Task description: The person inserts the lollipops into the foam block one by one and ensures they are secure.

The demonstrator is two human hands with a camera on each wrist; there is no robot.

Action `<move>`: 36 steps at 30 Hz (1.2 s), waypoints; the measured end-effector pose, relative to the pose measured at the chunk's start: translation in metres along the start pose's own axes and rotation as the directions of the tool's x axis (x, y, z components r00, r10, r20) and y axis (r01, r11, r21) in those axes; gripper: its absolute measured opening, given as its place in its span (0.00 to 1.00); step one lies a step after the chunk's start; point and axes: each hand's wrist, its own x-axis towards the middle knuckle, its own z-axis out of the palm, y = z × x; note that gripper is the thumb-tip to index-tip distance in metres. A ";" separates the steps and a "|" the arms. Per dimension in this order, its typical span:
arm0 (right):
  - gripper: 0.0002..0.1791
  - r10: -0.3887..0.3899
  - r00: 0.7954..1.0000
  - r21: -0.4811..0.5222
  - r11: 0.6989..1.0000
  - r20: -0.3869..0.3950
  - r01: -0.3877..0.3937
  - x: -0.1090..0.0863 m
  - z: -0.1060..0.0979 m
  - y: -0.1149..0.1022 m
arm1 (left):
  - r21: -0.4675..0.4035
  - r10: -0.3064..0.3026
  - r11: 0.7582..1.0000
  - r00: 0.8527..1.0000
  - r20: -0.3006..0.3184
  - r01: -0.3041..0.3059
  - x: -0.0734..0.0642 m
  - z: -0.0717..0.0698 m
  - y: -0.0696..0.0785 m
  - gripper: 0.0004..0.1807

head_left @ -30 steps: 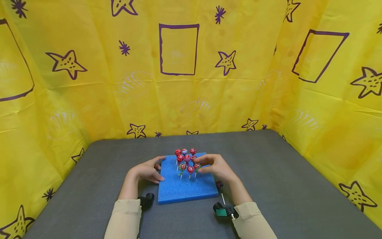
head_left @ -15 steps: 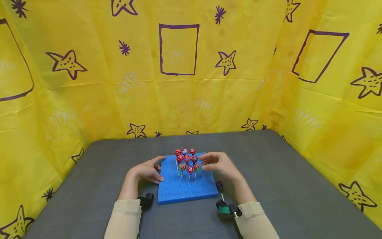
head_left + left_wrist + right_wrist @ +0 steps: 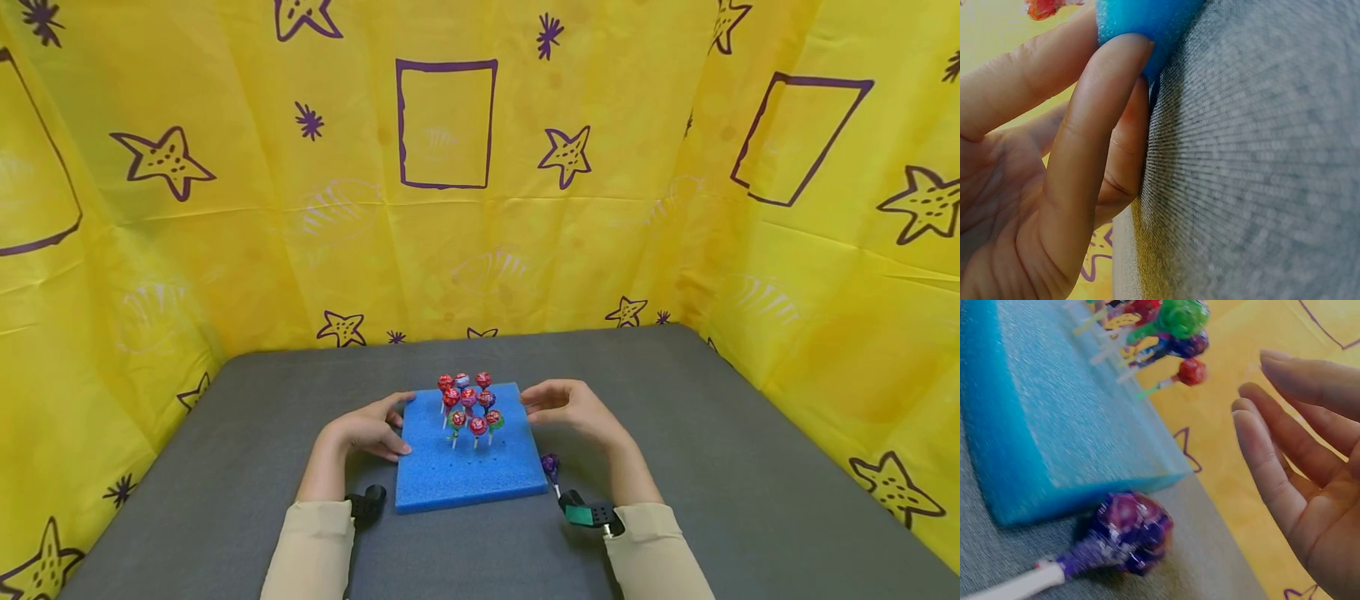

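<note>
A blue foam board (image 3: 465, 487) lies on the table, with several wrapped lollipops (image 3: 477, 427) standing upright in holes in its middle and far part. At its left edge is my left hand (image 3: 367, 427); thumb and index finger touch the foam (image 3: 1141, 25), as the left wrist view shows. My right hand (image 3: 573, 408), fingers loosely bent and holding nothing, hovers by the board's right edge. Below it a purple-wrapped lollipop (image 3: 1132, 528) lies on the table beside the board's right side, its white stick (image 3: 1019, 584) pointing toward me.
Bare holes (image 3: 471, 463) dot the board in front of the lollipops. The grey table (image 3: 255, 433) is enclosed by yellow curtains (image 3: 450, 275) with purple drawings. A black wrist camera (image 3: 588, 514) on my right wrist overlaps the loose lollipop's stick.
My right hand has drawn away to the right from the standing lollipops, past the board's right edge. My left hand and the board stay in place.
</note>
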 end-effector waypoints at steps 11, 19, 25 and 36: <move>0.19 0.042 0.993 -0.045 0.998 0.114 -0.037 -0.008 -0.014 0.011 | 0.009 -0.004 1.000 1.000 -0.001 0.004 0.000 0.000 -0.001 0.53; 0.19 0.108 0.974 -0.049 0.994 0.201 -0.100 -0.013 -0.019 0.017 | 0.007 -0.001 1.000 1.000 -0.005 0.001 0.000 0.001 -0.001 0.53; 0.18 0.122 0.959 -0.061 0.992 0.256 -0.109 -0.014 -0.023 0.020 | -0.001 -0.011 1.000 1.000 -0.029 0.011 0.002 0.000 -0.001 0.52; 0.19 0.162 0.932 -0.044 0.987 0.324 -0.157 -0.017 -0.025 0.025 | -0.002 -0.005 1.000 1.000 -0.015 0.005 0.001 0.001 -0.001 0.53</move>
